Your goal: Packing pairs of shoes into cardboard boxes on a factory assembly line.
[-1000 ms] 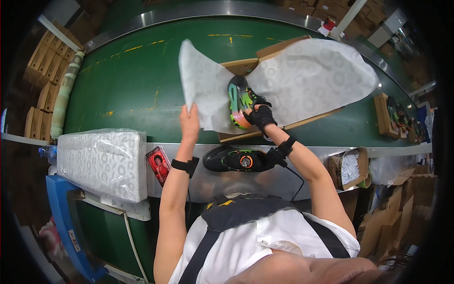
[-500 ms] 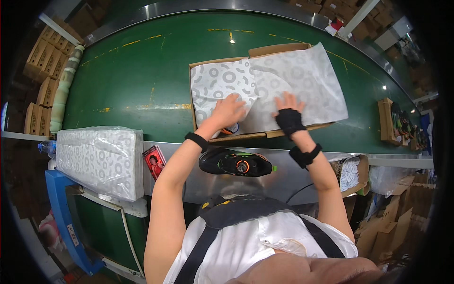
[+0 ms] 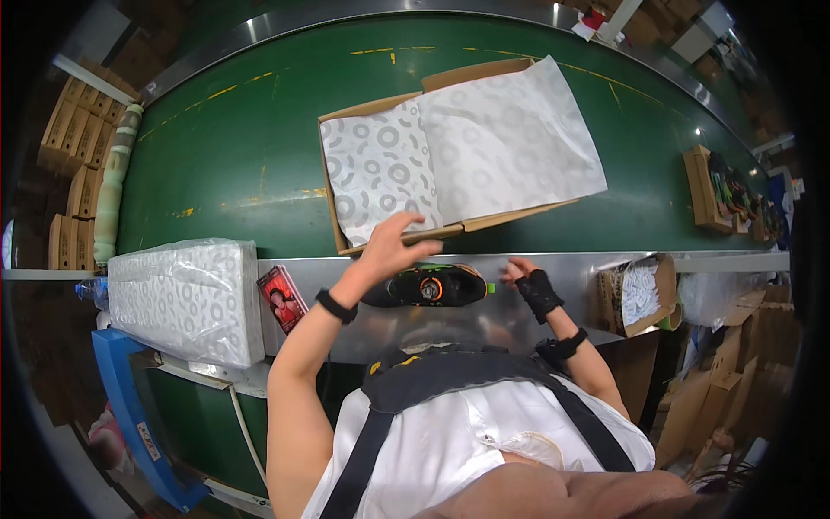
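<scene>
A black sneaker (image 3: 462, 285) with orange and green trim lies sideways on the metal ledge in front of me. My left hand (image 3: 391, 249) hovers over its left end, fingers apart and holding nothing, next to the near edge of an open cardboard shoe box (image 3: 454, 232). Printed tissue paper (image 3: 385, 173) covers the inside of the box and spreads over its right half, hiding what is beneath. To the right of the sneaker's green heel tab, my right hand (image 3: 534, 290), in a black fingerless glove, is empty with its fingers loosely bent and apart.
The box rests on a green conveyor belt (image 3: 242, 156). On the left are a plastic-wrapped stack of tissue paper (image 3: 181, 303) and a red picture box (image 3: 283, 298). To the right stand a carton of white packets (image 3: 640, 294) and a box with more shoes (image 3: 713, 186).
Both hands have left the tissue paper and come back toward the sneaker, the right one down beside its heel. The paper now covers the orange-and-black item that showed at the box's near edge.
</scene>
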A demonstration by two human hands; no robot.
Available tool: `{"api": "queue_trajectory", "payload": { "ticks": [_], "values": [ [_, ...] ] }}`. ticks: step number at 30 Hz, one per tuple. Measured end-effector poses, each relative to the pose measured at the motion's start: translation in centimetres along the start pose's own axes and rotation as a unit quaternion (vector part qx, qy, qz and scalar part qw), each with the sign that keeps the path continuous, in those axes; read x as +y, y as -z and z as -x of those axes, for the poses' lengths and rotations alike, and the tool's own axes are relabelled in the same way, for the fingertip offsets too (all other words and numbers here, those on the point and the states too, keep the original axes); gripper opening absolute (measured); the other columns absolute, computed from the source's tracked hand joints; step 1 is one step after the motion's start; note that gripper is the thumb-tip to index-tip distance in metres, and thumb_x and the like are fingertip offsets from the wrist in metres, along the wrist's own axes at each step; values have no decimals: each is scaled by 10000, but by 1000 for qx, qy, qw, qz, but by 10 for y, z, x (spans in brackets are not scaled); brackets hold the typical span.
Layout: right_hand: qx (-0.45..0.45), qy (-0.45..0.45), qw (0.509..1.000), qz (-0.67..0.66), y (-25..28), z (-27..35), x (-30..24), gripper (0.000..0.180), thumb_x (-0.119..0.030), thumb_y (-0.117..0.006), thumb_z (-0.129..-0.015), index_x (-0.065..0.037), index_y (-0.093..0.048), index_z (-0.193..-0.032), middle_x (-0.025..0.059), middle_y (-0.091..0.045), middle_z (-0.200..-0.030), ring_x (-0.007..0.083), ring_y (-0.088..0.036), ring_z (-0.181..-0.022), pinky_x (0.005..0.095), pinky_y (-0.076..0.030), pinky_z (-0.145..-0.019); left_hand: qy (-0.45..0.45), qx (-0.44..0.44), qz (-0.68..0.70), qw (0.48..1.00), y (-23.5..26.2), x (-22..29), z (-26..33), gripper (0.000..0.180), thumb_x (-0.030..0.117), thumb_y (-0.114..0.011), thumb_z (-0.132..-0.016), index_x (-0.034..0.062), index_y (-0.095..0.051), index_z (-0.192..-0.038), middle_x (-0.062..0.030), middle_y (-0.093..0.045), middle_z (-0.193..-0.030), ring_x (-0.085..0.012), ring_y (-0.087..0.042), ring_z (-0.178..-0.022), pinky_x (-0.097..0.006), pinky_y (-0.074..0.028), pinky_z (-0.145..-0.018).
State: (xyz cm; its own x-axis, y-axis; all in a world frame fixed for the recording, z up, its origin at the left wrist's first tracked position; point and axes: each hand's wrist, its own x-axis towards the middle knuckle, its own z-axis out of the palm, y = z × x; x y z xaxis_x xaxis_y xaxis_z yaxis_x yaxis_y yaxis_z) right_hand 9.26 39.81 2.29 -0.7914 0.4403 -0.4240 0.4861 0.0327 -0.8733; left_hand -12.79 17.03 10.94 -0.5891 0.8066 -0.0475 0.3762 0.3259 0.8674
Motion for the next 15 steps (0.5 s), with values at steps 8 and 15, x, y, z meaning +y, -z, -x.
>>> {"api": "queue_trajectory", "payload": {
  "ticks": [8,15],
  "values": [
    [-204,-19,979,-2,-63,-34,-30,448,-436,-482,-843,-8,-553,-955,41,-544,-709,98,-492,-605,236,-424,-577,-63,48,-138,987,-19,-31,80,854,216,-782,-463,20,-378,-1190,-181,-416,-1223,-332,-368,-1169,-431,-290,-959],
    [-200,50,962,-181,-60,0,-145,310,-282,-480,-873,10,-580,-904,-7,-470,-606,69,-432,-548,218,-392,-535,137,80,325,932,20,-5,69,550,138,-747,-610,-17,-499,-1076,-76,-580,-989,-141,-553,-888,-279,-432,-812]
  ]
}}
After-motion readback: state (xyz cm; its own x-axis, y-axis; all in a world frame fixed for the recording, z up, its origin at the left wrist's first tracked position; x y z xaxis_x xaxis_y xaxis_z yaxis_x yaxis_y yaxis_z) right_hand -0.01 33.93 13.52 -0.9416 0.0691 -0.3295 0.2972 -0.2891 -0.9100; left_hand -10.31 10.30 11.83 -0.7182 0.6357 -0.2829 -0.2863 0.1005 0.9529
